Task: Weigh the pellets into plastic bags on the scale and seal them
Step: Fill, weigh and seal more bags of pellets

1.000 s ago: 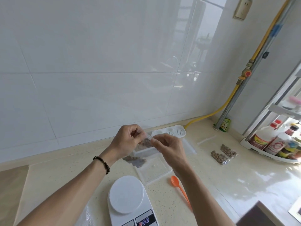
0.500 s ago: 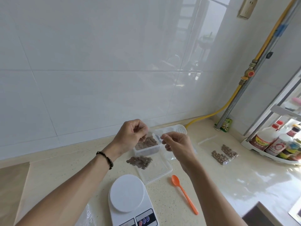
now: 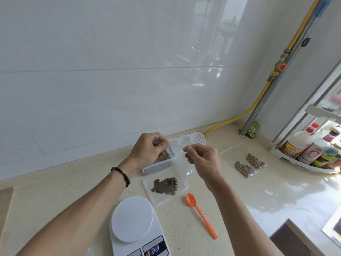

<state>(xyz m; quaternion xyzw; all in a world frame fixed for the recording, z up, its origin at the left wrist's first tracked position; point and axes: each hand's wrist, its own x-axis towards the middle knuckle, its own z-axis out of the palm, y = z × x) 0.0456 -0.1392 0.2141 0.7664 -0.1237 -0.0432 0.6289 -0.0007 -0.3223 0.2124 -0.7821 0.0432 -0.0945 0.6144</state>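
Left hand (image 3: 147,148) and right hand (image 3: 201,157) each pinching a top corner of clear plastic bag (image 3: 180,161), held above pellet container (image 3: 158,163), loose pellets (image 3: 165,185) on lid below, white scale (image 3: 136,226) nearest, orange spoon (image 3: 200,214) beside it, two filled bags (image 3: 250,165) right.

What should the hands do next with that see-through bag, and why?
Probably pull the bag's mouth open and set it on the scale. Both the left hand and right hand pinch the empty clear bag, and the scale's plate is bare.
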